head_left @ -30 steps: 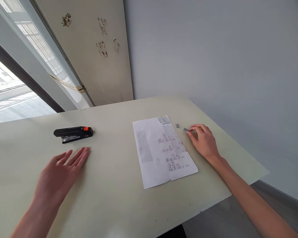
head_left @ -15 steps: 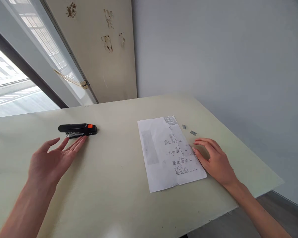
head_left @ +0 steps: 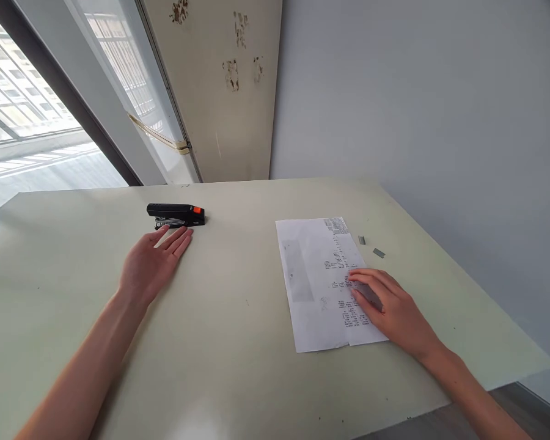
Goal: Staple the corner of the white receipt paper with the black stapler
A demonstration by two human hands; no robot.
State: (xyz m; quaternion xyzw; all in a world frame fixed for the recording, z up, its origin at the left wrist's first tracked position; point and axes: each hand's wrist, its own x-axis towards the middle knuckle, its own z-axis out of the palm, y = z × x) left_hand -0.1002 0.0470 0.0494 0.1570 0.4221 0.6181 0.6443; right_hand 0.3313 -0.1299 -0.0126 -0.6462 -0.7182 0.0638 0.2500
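Observation:
A black stapler (head_left: 174,212) with an orange-red patch at its right end rests on the pale table. Just in front of it is my left hand (head_left: 153,263), palm up and fingers extended, the fingertips close to the stapler's lower edge; I cannot tell if they touch. Over the right part of a printed sheet of paper (head_left: 305,318) lies my right hand (head_left: 389,305), its fingers bent and apart with nothing between them. Beyond it, two small strips of staples (head_left: 362,240) (head_left: 379,252) lie to the right of the paper.
The pale table (head_left: 229,379) has its right edge near a grey wall (head_left: 417,110). A beige panel (head_left: 220,110) with brown marks stands behind it. At left is a window (head_left: 22,79).
The view has shifted, so the table things appear displaced. My right hand has moved left onto the paper. My left hand stays by the stapler, palm still up.

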